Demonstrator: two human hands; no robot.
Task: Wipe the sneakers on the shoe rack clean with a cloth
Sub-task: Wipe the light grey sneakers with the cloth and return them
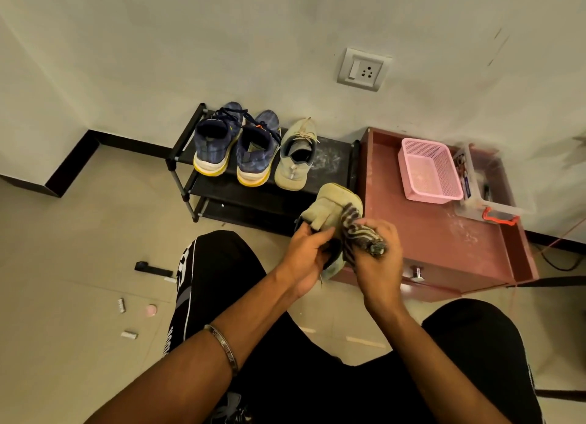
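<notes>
Sneaker (329,208), beige knit, gripped by left hand (306,252); right hand (377,249) clutches striped cloth (355,233).

Held sneaker (329,208) half behind hands (342,249)

Four sneakers show: two blue ones (211,144) (257,152) and one beige sneaker (293,157) on the shoe rack (329,160) beyond the grip, and a second beige sneaker (333,204) held in it. There is one striped cloth (358,233). Two hands (306,252) (377,258) grip. To the right of the grip sit one pink basket (428,173) and one clear box (494,198).
</notes>
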